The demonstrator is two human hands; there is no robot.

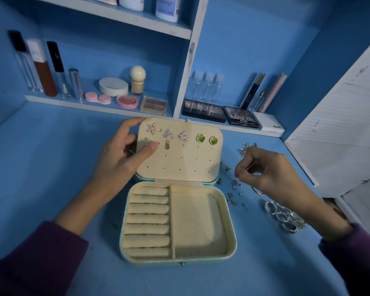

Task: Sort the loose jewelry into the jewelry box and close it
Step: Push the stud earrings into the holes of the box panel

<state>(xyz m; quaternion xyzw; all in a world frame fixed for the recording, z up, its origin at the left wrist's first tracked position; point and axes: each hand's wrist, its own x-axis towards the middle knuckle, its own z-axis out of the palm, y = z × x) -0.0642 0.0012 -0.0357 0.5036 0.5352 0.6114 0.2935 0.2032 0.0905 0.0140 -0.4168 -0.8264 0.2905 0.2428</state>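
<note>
The jewelry box (pixel 230 212) lies open on the blue table, its cream lid panel (pixel 186 163) standing up at the back. Several earrings are pinned in the panel, among them a star (pixel 153 128), two triangles (pixel 168 133), two green studs (pixel 200 138) and a small pineapple (pixel 166 145). My left hand (pixel 124 152) grips the lid's left edge, thumb pressing an earring near the panel's left side. My right hand (pixel 267 171) hovers over the loose jewelry to the right, pinching something small and silvery. The ring rolls (pixel 148 218) and the box's right compartment hold nothing.
Loose earrings and backs (pixel 233 186) lie scattered right of the box, with a heap of silver rings (pixel 284 216) nearer me and a chain (pixel 245 149) further back. Shelves behind hold makeup palettes (pixel 203 111), bottles and compacts. A white panel (pixel 340 129) stands at right.
</note>
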